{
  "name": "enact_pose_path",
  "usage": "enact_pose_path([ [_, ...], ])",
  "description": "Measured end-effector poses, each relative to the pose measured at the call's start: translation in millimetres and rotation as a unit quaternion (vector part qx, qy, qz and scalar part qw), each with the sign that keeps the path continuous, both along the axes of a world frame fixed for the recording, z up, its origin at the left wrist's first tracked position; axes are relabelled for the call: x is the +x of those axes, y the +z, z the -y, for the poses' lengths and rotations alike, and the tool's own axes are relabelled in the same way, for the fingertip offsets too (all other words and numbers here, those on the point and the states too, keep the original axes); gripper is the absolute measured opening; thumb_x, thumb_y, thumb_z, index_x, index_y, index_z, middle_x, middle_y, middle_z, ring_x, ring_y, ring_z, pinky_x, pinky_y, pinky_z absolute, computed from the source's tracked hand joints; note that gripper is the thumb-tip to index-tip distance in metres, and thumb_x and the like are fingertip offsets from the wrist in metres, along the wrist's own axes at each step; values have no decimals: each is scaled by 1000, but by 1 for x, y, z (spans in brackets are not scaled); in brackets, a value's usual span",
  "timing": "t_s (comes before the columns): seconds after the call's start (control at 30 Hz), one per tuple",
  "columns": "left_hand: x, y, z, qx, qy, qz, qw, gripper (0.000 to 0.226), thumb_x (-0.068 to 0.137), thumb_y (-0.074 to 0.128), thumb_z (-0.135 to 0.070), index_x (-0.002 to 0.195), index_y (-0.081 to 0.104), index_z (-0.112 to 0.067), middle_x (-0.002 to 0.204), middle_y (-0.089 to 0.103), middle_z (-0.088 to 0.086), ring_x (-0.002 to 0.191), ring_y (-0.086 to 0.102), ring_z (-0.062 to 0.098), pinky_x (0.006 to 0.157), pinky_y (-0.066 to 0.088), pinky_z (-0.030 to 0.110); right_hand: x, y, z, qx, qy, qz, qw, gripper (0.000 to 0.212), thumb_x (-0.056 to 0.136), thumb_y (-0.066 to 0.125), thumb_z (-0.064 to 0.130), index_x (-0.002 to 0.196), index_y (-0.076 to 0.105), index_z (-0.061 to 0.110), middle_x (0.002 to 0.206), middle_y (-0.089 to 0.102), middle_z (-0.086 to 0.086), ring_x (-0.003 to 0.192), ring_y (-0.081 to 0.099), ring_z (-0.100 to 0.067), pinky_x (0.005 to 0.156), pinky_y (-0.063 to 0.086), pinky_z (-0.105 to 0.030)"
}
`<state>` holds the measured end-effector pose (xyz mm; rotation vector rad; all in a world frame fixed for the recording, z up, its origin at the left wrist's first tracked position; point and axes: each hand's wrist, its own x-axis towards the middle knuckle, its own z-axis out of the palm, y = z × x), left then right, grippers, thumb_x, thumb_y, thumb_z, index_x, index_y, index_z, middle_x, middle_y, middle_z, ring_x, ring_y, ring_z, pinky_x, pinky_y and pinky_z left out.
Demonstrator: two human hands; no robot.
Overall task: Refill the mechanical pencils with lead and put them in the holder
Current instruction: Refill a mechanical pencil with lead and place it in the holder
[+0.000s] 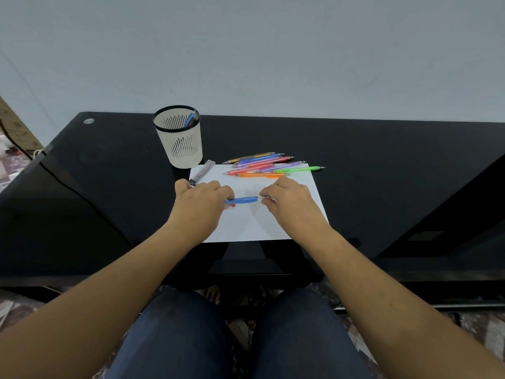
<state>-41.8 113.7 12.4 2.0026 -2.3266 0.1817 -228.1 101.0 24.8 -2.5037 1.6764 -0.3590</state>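
My left hand (200, 199) grips a blue mechanical pencil (241, 200), held level just above a white sheet of paper (276, 214). My right hand (287, 199) pinches a thin lead (263, 197) at the pencil's right end. Several coloured mechanical pencils (269, 165) lie in a loose pile at the sheet's far edge, a green one (299, 169) at the right. A clear lead case (201, 172) lies at the sheet's far left corner. A cream mesh holder (179, 136) stands behind it with one blue pencil (190, 119) inside.
The black glass desk (382, 165) meets a pale wall at the back. A black cable (62, 181) runs across its left side. My knees in dark jeans sit below the desk's front edge.
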Motion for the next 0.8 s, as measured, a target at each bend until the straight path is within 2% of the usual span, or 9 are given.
enact_pose_path([
  [0.13, -2, 1, -1, -3, -3, 4, 1000, 24, 98, 52, -29, 120, 52, -40, 110, 59, -13, 94, 51, 10, 84, 22, 34, 2, 2, 0, 28, -4, 0, 1000, 32, 96, 52, 26, 128, 57, 22, 123, 58, 0, 109, 52, -15, 98, 39, -26],
  [0.27, -2, 1, -1, 4, -6, 5, 1000, 25, 98, 51, -30, 121, 52, -41, 112, 58, -13, 95, 52, 10, 86, 23, 35, 3, 1, -2, 34, -18, 49, 998, 28, 95, 56, 23, 123, 56, 21, 118, 62, -1, 103, 57, -14, 100, 44, -29],
  [0.47, -3, 2, -1, 14, -10, -2, 1000, 27, 98, 51, -31, 123, 51, -40, 114, 59, -14, 99, 52, 10, 88, 24, 35, 1, 2, -5, 48, -24, 77, 996, 23, 96, 54, 23, 118, 56, 19, 112, 64, -1, 97, 58, -14, 91, 44, -21],
  [0.8, 1, -1, -1, 3, -27, -4, 1000, 28, 101, 45, -25, 123, 50, -41, 109, 58, -15, 94, 52, 8, 79, 15, 33, -1, -1, -6, 58, -24, 108, 992, 17, 95, 56, 22, 112, 57, 21, 105, 66, 1, 90, 59, -11, 82, 42, -15],
])
